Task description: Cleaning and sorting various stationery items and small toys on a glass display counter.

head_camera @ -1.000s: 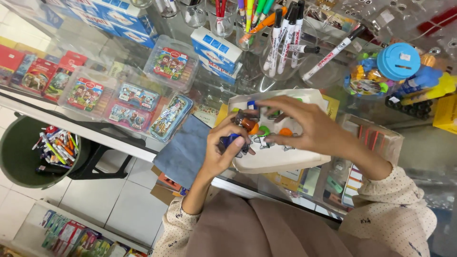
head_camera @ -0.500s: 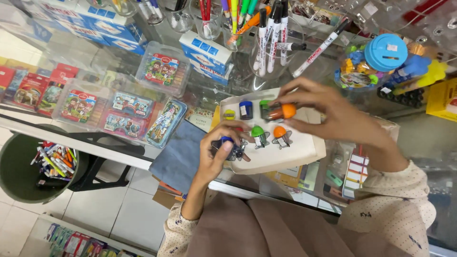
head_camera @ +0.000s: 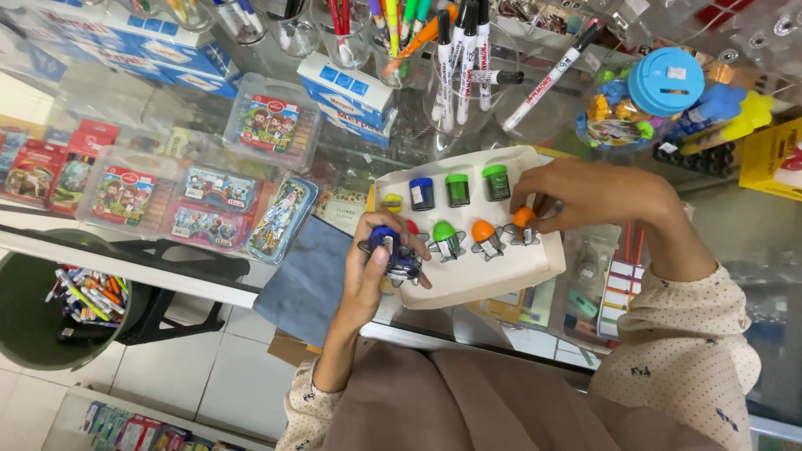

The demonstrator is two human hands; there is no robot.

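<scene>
A small dark-blue star-based toy (head_camera: 393, 250) sits clamped in the left hand (head_camera: 380, 271), thumb pressed on its top, at the near left corner of a shallow cream box lid (head_camera: 501, 280) that lies on the glass desk (head_camera: 735, 242) near its front edge. The right hand (head_camera: 597, 196) reaches over the lid's right side, its fingertips (head_camera: 541, 219) pinched together on an orange star-based toy (head_camera: 524, 224). Left of that one, in the same front row, stand a second orange toy (head_camera: 484, 236) and a green toy (head_camera: 445, 239), each upright on a grey star base; a red piece (head_camera: 412, 226) shows just behind the left hand's fingers. Along the lid's far edge stand a blue cube (head_camera: 422, 193) and two green cubes (head_camera: 476, 185), with a small yellow piece (head_camera: 392, 201) at the far left corner. Beyond the lid, toward the desk's back edge, clear cups hold white markers (head_camera: 464, 50) and coloured pens (head_camera: 401, 21). A clear jar with a blue lid (head_camera: 666, 81) stands at the back right. Plastic crayon cases (head_camera: 213, 209) lie toward the left end of the desk. Below its left edge, on the floor, a dark green bin (head_camera: 33, 334) holds pens.
</scene>
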